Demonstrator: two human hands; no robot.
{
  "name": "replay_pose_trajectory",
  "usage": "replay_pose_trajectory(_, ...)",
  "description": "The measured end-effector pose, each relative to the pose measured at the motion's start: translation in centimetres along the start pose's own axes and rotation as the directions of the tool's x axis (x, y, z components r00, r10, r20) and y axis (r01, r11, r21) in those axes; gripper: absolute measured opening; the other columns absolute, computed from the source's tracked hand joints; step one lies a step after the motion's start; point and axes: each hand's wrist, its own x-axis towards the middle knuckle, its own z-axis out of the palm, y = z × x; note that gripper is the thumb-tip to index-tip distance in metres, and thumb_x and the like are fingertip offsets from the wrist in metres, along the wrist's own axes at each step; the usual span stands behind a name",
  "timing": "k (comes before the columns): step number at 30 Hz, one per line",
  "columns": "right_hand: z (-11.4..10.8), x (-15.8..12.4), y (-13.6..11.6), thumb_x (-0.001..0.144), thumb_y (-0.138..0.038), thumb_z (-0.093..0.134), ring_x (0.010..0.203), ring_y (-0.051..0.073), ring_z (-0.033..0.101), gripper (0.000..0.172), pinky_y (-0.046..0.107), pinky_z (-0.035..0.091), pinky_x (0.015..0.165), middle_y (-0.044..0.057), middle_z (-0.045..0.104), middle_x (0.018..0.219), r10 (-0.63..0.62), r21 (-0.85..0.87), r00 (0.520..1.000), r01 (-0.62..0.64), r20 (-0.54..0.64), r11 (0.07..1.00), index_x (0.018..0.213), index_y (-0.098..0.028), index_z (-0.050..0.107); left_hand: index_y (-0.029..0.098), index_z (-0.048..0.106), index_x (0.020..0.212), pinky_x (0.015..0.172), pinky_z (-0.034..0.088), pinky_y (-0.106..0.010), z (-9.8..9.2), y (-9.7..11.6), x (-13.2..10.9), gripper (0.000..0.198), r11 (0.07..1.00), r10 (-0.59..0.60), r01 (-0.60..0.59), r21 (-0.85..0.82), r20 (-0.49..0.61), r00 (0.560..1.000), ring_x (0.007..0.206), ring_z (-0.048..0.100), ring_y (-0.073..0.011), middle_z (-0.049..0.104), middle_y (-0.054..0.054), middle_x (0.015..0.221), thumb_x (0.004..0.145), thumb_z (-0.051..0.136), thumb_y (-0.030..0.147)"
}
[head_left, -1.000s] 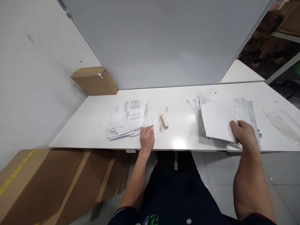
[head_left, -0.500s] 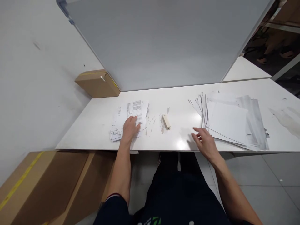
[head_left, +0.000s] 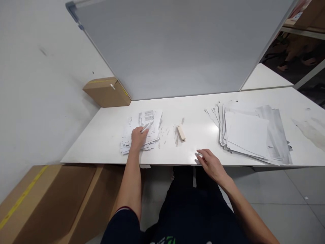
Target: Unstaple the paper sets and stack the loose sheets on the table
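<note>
My left hand point(head_left: 138, 138) is closed on the edge of a printed sheet of paper point(head_left: 146, 126), which bends up between thumb and fingers. Beneath it lies a loose pile of printed papers point(head_left: 129, 133) on the left part of the table. My right hand point(head_left: 208, 162) hovers by the table's front edge, fingers loosely curved and apart, holding nothing. A cream stapler point(head_left: 181, 133) lies between the two hands. To the right of my right hand is a large fanned stack of white papers point(head_left: 246, 128).
The white table point(head_left: 193, 108) backs onto a whiteboard point(head_left: 177, 51). A cardboard box point(head_left: 106, 93) stands in the back left corner. Larger cardboard boxes point(head_left: 50, 196) sit below the table's left end. Beyond the board, a shelf rail point(head_left: 304, 33) is visible at upper right.
My left hand has gone from resting on the pile to pinching up a sheet's edge. My right hand has moved left, away from the large stack, and toward the front edge.
</note>
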Motion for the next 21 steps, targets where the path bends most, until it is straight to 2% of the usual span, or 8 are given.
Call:
replay_pose_trajectory(3,0.1,-0.2,-0.3,0.091,-0.035,0.032,0.078,0.02,0.06,0.032,0.036,0.048,0.069,0.01,0.053,0.109,-0.009,0.022,1.0,0.009,0.007,1.0,0.114,-0.023,0.051,0.018,0.054,0.061,0.066,0.038,-0.025,-0.8,0.5,-0.8,0.024,0.998,-0.036,0.026,-0.056,-0.191,0.981,0.068,0.048,-0.0137,0.053,-0.001,0.066,0.078,0.05,0.034)
replay_pose_trajectory(6,-0.3,0.1,-1.3,0.09,-0.037,0.034,0.075,0.02,0.059,0.032,0.036,0.048,0.068,0.01,0.055,0.107,-0.013,0.113,1.0,0.012,0.004,0.994,0.113,-0.024,0.053,0.016,0.051,0.058,0.058,0.037,-0.022,-2.2,1.9,-2.6,0.028,0.982,-0.082,0.01,-0.188,-0.376,0.923,0.06,0.044,-0.0104,0.047,0.002,0.059,0.078,0.053,0.036)
replay_pose_trajectory(8,-0.5,0.7,-2.4,0.089,-0.039,0.039,0.077,0.02,0.059,0.031,0.035,0.049,0.069,0.01,0.058,0.103,0.004,0.23,1.0,-0.001,-0.011,0.973,0.109,-0.024,0.056,0.016,0.055,0.061,0.055,0.037,-0.022,-3.0,3.6,-4.7,0.027,0.967,-0.085,-0.03,-0.254,-0.429,0.899,0.057,0.044,-0.0095,0.047,0.003,0.057,0.078,0.054,0.037)
replay_pose_trajectory(11,-0.7,2.0,-4.2,0.085,-0.041,0.048,0.092,0.022,0.058,0.035,0.037,0.049,0.079,0.009,0.06,0.107,0.045,0.53,0.999,-0.037,-0.003,0.847,0.113,-0.023,0.055,0.018,0.064,0.081,0.066,0.045,-0.024,-2.7,7.0,-9.1,0.016,0.939,0.087,-0.216,-0.268,-0.42,0.903,0.069,0.055,-0.0119,0.061,0.001,0.075,0.079,0.056,0.032)
replay_pose_trajectory(13,-0.5,2.8,-5.3,0.083,-0.041,0.051,0.103,0.022,0.056,0.044,0.038,0.046,0.087,0.009,0.057,0.118,0.028,0.737,0.998,-0.061,0.058,0.673,0.122,-0.022,0.049,0.022,0.065,0.092,0.081,0.046,-0.029,-1.3,9.1,-12.2,0.016,0.876,0.27,-0.383,-0.294,-0.36,0.893,0.087,0.059,-0.0154,0.065,-0.002,0.092,0.08,0.055,0.025)
replay_pose_trajectory(15,-0.1,3.2,-5.9,0.081,-0.039,0.054,0.108,0.021,0.053,0.049,0.038,0.043,0.092,0.008,0.053,0.124,-0.018,0.841,0.993,-0.088,0.115,0.534,0.127,-0.022,0.045,0.024,0.063,0.1,0.089,0.045,-0.033,0.6,10.6,-15.0,0.022,0.826,0.377,-0.434,-0.359,-0.219,0.9,0.097,0.058,-0.0163,0.064,-0.003,0.101,0.081,0.053,0.019)
replay_pose_trajectory(18,0.6,2.7,-5.8,0.079,-0.035,0.058,0.106,0.02,0.054,0.045,0.035,0.041,0.094,0.006,0.057,0.118,-0.006,0.856,0.991,-0.11,0.13,0.506,0.121,-0.02,0.051,0.025,0.058,0.111,0.094,0.044,-0.036,2.7,11.9,-17.4,0.032,0.832,0.353,-0.318,-0.454,-0.01,0.936,0.106,0.055,-0.0183,0.059,-0.005,0.111,0.08,0.055,0.02)
replay_pose_trajectory(21,1.1,1.5,-5.1,0.081,-0.037,0.054,0.102,0.019,0.055,0.038,0.032,0.041,0.092,0.004,0.061,0.111,0.07,0.846,0.988,-0.153,0.137,0.511,0.115,-0.02,0.055,0.028,0.054,0.117,0.096,0.044,-0.038,3.3,12.5,-17.9,0.044,0.84,0.338,-0.204,-0.502,0.191,0.922,0.11,0.052,-0.0202,0.055,-0.005,0.115,0.074,0.063,0.027)
